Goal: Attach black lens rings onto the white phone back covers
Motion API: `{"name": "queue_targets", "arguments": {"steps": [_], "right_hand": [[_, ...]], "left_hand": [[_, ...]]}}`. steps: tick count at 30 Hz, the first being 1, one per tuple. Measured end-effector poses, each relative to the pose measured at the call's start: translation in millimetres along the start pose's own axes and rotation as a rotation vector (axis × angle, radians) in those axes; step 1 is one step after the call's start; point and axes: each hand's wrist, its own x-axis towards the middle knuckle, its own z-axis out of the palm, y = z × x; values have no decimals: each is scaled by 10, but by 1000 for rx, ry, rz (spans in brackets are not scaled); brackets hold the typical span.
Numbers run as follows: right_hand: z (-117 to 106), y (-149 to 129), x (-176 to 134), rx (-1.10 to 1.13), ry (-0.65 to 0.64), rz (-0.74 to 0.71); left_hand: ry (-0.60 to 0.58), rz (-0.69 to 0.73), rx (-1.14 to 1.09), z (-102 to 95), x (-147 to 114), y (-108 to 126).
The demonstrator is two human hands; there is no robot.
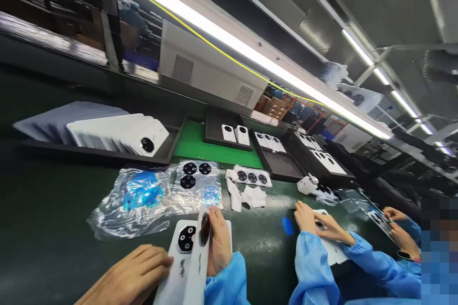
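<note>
- Left hand (pixel 138 267): palm down, fingers slightly bent, fingertips at left edge of flat white panel (pixel 174 279); cannot tell if it grips.
- Right hand (pixel 220 238): blue sleeve, gripping tilted white panel (pixel 196 269), thin edge up, dark oval on it facing right.
- Both panels at near centre; tilted one stands over the flat one, which shows a black camera plate (pixel 186 238) and small dark print.
- Left black tray (pixel 89 154), on worktop (pixel 53 200): fanned stack of white panels (pixel 107 133), front one with dark oval; grey-blue sheets (pixel 67 119) behind.
- Far centre black tray (pixel 213 128): two white panels (pixel 242 135) with dark discs, side by side, right part.
- Next black tray to right (pixel 286 164): row of three white panels (pixel 269 142) at far end.
- Rightmost black tray (pixel 305 158): white panels in two rows, near row (pixel 331 164) overlapping.
- Clear bag (pixel 110 212), left of centre: blue discs bunched inside.
- Clear plastic sheet or bag (pixel 200 195), just right of it: three black discs, plus blue film at near right corner; cannot tell if inside or on top.
- White strip (pixel 269 183): three black discs in a row; white scraps (pixel 255 197) near.
- White bottle (pixel 304 185), metal top: contents hidden.
- Right: co-worker's hands (pixel 332 228) over another white panel (pixel 335 253).
</note>
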Motion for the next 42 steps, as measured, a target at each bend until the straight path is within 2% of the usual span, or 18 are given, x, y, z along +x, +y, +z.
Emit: {"name": "queue_targets", "arguments": {"steps": [2, 4, 5, 7, 11, 15, 19, 24, 29, 33, 42], "right_hand": [[62, 11, -54, 89, -6, 61], [140, 9, -106, 162, -16, 117], [176, 2, -126, 183, -14, 133], [230, -14, -148, 201, 0, 142], [235, 8, -146, 207, 3, 193], [183, 131, -180, 163, -26, 258], [169, 227, -250, 115, 38, 184], [167, 189, -276, 122, -66, 248], [193, 108, -282, 147, -92, 262], [199, 104, -291, 139, -113, 286], [214, 77, -281, 106, -105, 281]], "left_hand": [[-19, -196, -163, -120, 141, 52], [-11, -530, -330, -245, 311, 87], [11, -644, -422, -298, 393, 100], [-11, -729, -575, -363, 524, 122], [-84, -754, -679, -310, 596, 156], [-9, -805, -747, -167, 528, 91], [53, -836, -712, -96, 495, -16], [45, -869, -672, -147, 540, -8], [-96, -819, -595, -254, 598, 8], [-149, -817, -586, -272, 577, -25], [-125, -780, -591, -242, 562, -9]]}}
